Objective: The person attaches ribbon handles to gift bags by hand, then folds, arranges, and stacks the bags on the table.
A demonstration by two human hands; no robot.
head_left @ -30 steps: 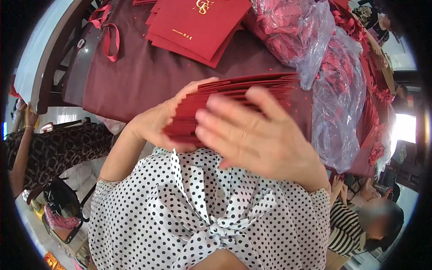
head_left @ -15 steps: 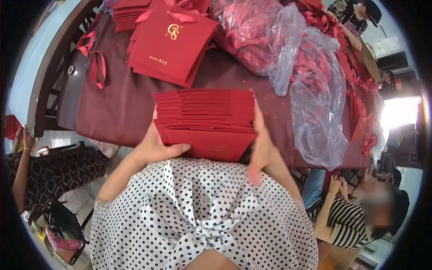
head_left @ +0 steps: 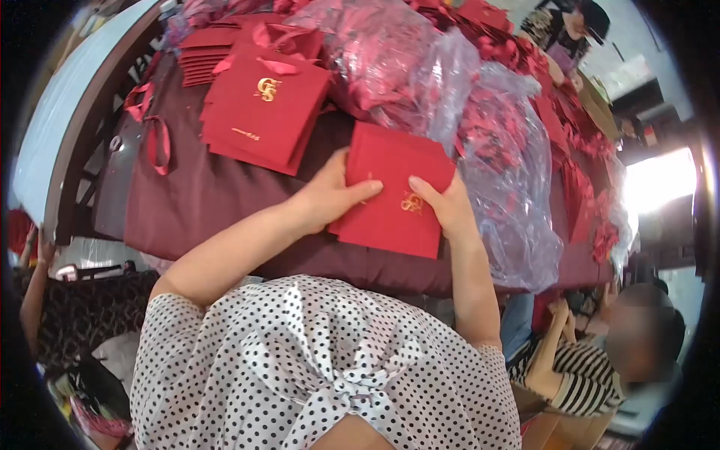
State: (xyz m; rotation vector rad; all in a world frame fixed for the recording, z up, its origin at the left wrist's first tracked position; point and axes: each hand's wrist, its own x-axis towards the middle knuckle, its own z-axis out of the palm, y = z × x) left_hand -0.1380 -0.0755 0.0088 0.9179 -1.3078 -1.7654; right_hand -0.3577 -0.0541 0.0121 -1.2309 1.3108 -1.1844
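Note:
A stack of red bags [head_left: 397, 217] with a gold logo lies flat between my hands, over the dark red tablecloth. My left hand [head_left: 330, 193] grips its left edge, thumb on top. On the right edge my right hand [head_left: 448, 201] is closed round the stack, its thumb beside the gold logo. The fingers of both hands are partly hidden under the stack. Up and to the left lies another pile of red bags [head_left: 255, 112] with pink ribbon handles and a gold logo. Clear plastic [head_left: 510, 180] over red items lies just right of my right hand.
More red bags [head_left: 206, 56] are stacked at the back left. A loose ribbon loop [head_left: 157, 146] lies on the tablecloth [head_left: 180, 217]. A person in a striped top [head_left: 577, 367] is at the lower right, another person [head_left: 566, 34] at the upper right.
The stack, seen edge-on between my hands before, now lies flat with its logo face up, farther forward and right. My right hand has gone from loose beside it to gripping it.

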